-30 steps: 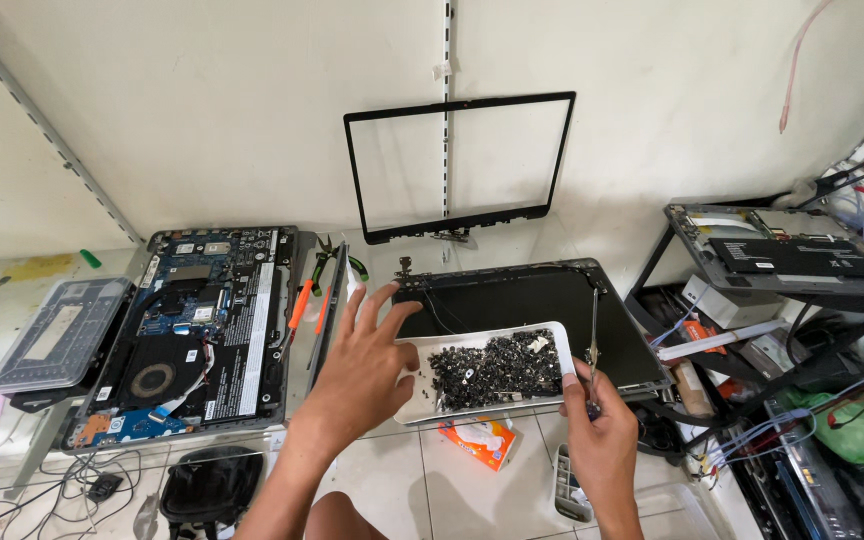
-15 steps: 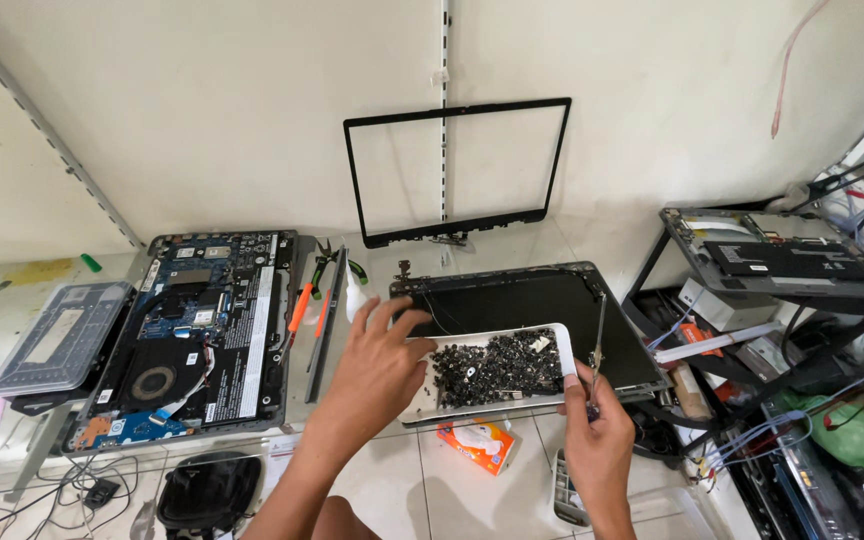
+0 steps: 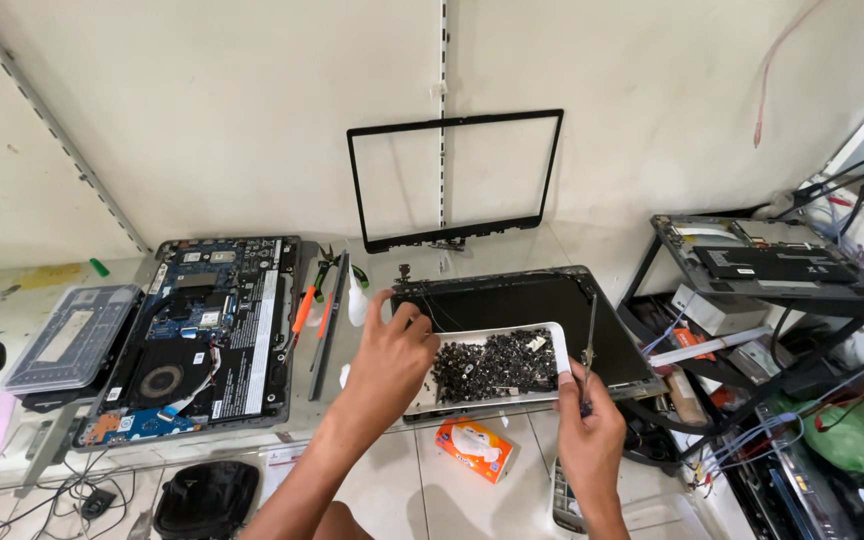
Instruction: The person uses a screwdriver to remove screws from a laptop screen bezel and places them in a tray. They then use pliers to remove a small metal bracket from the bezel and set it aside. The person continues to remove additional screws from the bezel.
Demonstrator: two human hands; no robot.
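Head view: white tray [image 3: 422,402] heaped with small dark screws [image 3: 495,362] rests on the dark laptop lid panel [image 3: 532,300], and my left hand [image 3: 392,362] lies over the tray's left end, fingers curled down onto it, though I cannot tell whether anything is pinched. My right hand [image 3: 589,430] is closed around a thin screwdriver [image 3: 589,345], held upright at the tray's right edge. Further left lies an opened laptop base [image 3: 202,335]; a black screen bezel [image 3: 452,180] leans on the wall, and an orange packet [image 3: 474,448] sits just below the tray.
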